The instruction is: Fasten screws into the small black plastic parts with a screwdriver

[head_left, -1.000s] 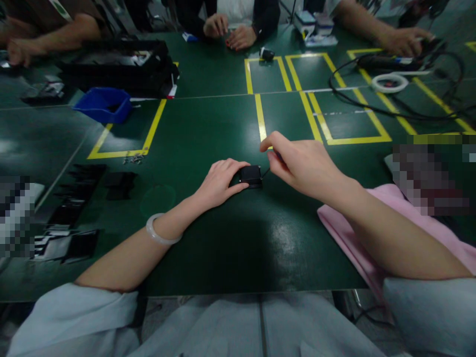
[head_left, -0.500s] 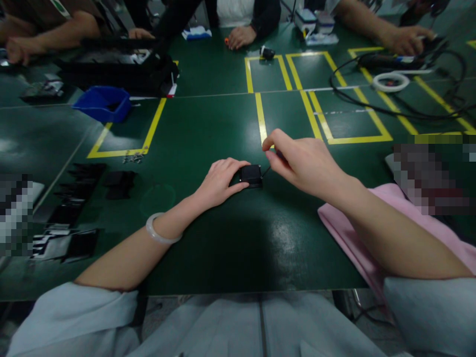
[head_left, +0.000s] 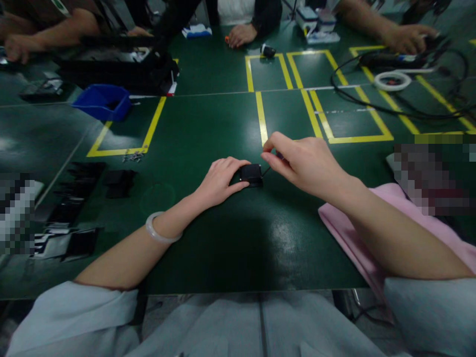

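Note:
A small black box-shaped part (head_left: 251, 173) with small bright spots at its corners lies on the green table. My left hand (head_left: 219, 181) grips it from the left, thumb on the near side and fingers on the far side. My right hand (head_left: 297, 158) is curled just right of the part, thumb and forefinger bent together. From under that hand a thin dark shaft (head_left: 266, 171), like that of a screwdriver, slants down to the part's right side. Its handle is hidden in the palm.
Left of my hands lie black parts (head_left: 119, 183), loose screws (head_left: 134, 156) and flat dark pieces (head_left: 80, 244). A blue bin (head_left: 104, 101) stands beyond. Pink cloth (head_left: 345, 228) lies under my right forearm. Black cable (head_left: 334, 91), white ring (head_left: 392, 81) and co-workers' hands (head_left: 241, 36) are across the table.
My right fingertips have shifted slightly, the forefinger curling a little lower. My left hand and the black part stay in place.

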Tool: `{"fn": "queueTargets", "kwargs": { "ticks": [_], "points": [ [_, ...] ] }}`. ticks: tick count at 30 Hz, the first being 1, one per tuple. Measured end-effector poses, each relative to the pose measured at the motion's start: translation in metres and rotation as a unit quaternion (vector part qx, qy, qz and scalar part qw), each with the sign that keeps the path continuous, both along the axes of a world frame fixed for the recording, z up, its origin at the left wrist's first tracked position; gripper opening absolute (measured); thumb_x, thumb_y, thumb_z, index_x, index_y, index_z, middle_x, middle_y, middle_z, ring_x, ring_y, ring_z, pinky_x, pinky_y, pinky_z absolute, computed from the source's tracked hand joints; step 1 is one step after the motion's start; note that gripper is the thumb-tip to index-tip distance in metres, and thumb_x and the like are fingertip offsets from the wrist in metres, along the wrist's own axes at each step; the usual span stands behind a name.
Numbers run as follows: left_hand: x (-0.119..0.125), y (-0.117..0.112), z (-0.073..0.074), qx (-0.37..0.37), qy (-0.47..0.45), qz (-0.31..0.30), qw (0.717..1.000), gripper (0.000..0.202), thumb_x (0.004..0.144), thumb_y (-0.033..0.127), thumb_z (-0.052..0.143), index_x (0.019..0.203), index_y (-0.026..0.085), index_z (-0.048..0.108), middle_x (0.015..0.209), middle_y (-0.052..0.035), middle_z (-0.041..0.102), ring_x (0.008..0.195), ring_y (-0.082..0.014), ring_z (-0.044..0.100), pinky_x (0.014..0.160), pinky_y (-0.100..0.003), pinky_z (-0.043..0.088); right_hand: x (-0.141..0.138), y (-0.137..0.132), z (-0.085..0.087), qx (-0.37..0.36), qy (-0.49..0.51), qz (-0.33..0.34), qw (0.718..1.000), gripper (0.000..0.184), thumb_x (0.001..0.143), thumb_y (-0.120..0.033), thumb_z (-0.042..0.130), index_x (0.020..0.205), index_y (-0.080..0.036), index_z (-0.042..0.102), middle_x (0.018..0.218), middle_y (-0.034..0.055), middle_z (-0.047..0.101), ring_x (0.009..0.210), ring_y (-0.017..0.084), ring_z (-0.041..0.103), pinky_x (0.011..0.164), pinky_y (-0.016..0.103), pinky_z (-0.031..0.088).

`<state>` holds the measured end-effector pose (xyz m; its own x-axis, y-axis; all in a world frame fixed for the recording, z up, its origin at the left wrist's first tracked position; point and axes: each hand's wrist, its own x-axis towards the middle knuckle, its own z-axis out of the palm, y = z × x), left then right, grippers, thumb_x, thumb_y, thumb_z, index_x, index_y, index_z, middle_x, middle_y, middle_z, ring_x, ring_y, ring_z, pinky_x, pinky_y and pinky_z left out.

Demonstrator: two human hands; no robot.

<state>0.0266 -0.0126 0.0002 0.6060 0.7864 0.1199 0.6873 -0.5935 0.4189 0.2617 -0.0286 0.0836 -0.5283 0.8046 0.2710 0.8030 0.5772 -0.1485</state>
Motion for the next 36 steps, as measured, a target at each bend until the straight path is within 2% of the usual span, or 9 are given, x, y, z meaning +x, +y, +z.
{"fn": "queueTargets", "kwargs": {
  "ticks": [7,14,21,28,36],
  "points": [
    [-0.0004,0.0008,-0.0009,0.000,0.000,0.000,1.000,0.044,0.098,0.046,0.054,0.135,0.022,0.052,0.123,-0.0101,0.062,0.117,-0.0285,0.055,0.104,-0.044,0.037,-0.0008,0.0007,-0.0022,0.005,0.006,-0.002,1.000,0.030,0.098,-0.026,0.037,0.119,-0.018,0.059,0.074,0.0018,0.068,0.065,0.017,0.060,0.063,0.028,0.030],
    [-0.0009,0.0009,-0.0017,0.004,-0.004,-0.004,1.000,0.045,0.098,0.047,0.055,0.135,0.021,0.052,0.122,-0.0100,0.062,0.115,-0.0281,0.055,0.104,-0.043,0.037,-0.0003,-0.0002,0.0003,0.000,-0.001,-0.003,1.000,0.031,0.102,-0.035,0.037,0.110,-0.018,0.061,0.070,0.0018,0.065,0.061,0.017,0.057,0.062,0.028,0.029],
    [-0.0012,0.0006,-0.0014,-0.001,-0.003,-0.003,1.000,0.044,0.099,0.045,0.054,0.135,0.022,0.051,0.123,-0.0095,0.061,0.116,-0.0280,0.054,0.105,-0.043,0.036,-0.0007,0.0004,-0.0008,0.001,-0.001,-0.002,1.000,0.031,0.100,-0.029,0.036,0.115,-0.018,0.061,0.072,0.0022,0.067,0.063,0.017,0.057,0.062,0.028,0.028],
    [-0.0012,0.0008,-0.0019,0.008,-0.003,-0.003,1.000,0.044,0.098,0.046,0.056,0.135,0.021,0.052,0.121,-0.0096,0.062,0.114,-0.0278,0.055,0.103,-0.043,0.037,0.0001,0.0005,-0.0010,0.007,0.002,0.006,1.000,0.030,0.102,-0.036,0.037,0.108,-0.019,0.061,0.068,0.0008,0.064,0.060,0.015,0.056,0.060,0.027,0.028],
    [-0.0002,0.0004,-0.0008,0.003,0.000,-0.002,1.000,0.043,0.098,0.044,0.055,0.135,0.021,0.052,0.122,-0.0093,0.062,0.116,-0.0275,0.055,0.106,-0.043,0.036,0.0002,0.0015,-0.0035,0.014,0.013,0.010,1.000,0.028,0.099,-0.027,0.037,0.112,-0.018,0.060,0.070,0.0008,0.066,0.061,0.016,0.057,0.060,0.027,0.028]
  ]
}}
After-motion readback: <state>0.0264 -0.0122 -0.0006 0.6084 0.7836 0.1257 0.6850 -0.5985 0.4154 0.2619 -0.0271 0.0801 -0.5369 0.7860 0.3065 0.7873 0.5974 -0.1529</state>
